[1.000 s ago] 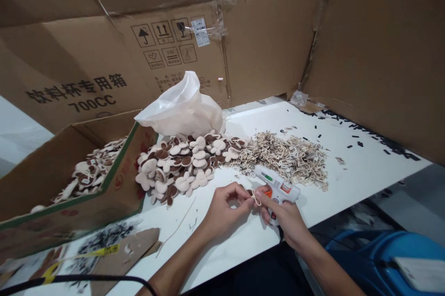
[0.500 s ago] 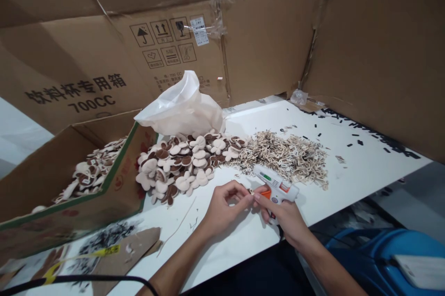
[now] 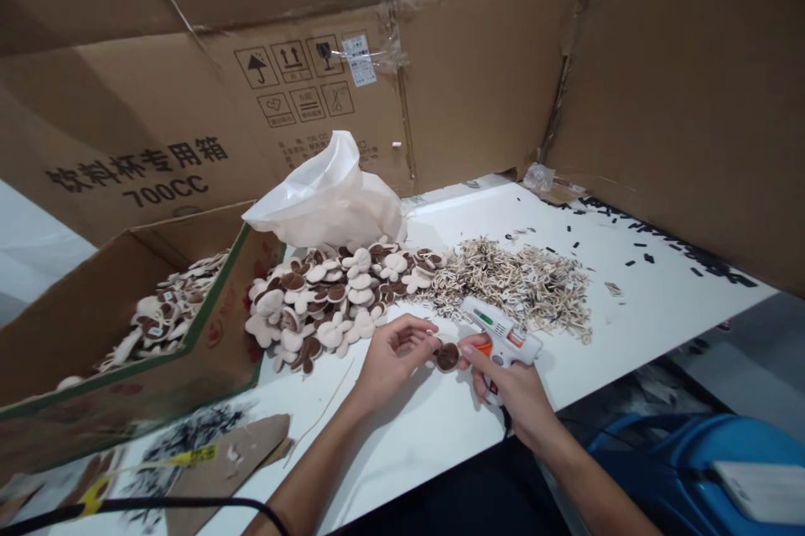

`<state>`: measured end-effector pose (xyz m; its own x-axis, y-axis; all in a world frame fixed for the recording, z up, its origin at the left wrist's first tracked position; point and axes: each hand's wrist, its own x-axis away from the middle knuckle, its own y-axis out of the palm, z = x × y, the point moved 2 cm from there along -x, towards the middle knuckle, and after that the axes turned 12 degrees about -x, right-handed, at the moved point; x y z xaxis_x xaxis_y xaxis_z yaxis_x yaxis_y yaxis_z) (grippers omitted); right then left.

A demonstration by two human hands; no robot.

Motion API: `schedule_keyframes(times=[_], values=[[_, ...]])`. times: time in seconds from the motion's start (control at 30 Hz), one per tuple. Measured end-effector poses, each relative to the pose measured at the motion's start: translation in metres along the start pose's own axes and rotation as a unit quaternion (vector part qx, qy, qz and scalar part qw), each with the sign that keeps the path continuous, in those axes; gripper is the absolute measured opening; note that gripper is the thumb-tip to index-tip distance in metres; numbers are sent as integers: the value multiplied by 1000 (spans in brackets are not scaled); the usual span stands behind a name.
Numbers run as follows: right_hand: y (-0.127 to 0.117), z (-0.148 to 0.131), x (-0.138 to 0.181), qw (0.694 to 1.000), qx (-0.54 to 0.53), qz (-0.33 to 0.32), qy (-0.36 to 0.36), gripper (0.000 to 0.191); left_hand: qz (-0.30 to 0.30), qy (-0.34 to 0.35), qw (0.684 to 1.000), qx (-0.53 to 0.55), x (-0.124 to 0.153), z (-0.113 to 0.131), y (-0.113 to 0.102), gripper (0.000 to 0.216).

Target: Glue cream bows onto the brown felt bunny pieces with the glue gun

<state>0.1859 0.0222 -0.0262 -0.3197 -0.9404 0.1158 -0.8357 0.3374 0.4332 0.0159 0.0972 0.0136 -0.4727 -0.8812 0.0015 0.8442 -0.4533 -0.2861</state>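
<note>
My left hand (image 3: 397,356) pinches a small felt piece (image 3: 448,357) by its left side, with its round brown face turned up. In my right hand (image 3: 512,389) is a white hot glue gun (image 3: 503,333) with an orange trigger. The thumb and forefinger of that hand come close to the felt piece's right edge; whether they touch it I cannot tell. Behind my left hand lies a heap of cream-and-brown felt pieces (image 3: 327,301). Beyond the glue gun spreads a pile of small cream strips with dark marks (image 3: 521,276).
A green-edged cardboard box (image 3: 220,301) with more felt pieces stands at left. A white plastic bag (image 3: 333,200) sits behind the heap, before cardboard walls (image 3: 484,75). Small black pieces (image 3: 679,242) lie at the right edge. A black cable (image 3: 189,503) crosses the lower left.
The felt piece's brown face now shows between my hands, where fingers met around something small before. My left hand has shifted slightly left and up; my right still holds the glue gun.
</note>
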Motion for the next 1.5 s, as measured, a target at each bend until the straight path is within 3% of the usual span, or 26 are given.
schedule_keyframes(times=[0.13,0.33,0.5,0.63,0.73,1.2,1.5], values=[[0,0,0,1000,-3,9,-12,39,-12,-35,999,2,-4,-4,-8,36],[-2,0,0,998,5,40,-40,35,-125,-66,990,-31,1,0,-9,27],[-4,3,-1,996,-6,73,-45,37,-159,-96,980,-77,6,-6,-11,29],[-4,4,0,994,-8,98,-51,40,-139,-152,976,-64,6,-15,-12,53],[-4,4,1,993,5,113,-46,43,-127,-170,975,-68,6,-16,-11,58],[0,4,3,995,59,72,-34,43,-87,-109,986,-88,6,-14,0,31],[2,8,1,997,-18,66,-30,48,-39,-49,993,-103,4,-4,-1,26]])
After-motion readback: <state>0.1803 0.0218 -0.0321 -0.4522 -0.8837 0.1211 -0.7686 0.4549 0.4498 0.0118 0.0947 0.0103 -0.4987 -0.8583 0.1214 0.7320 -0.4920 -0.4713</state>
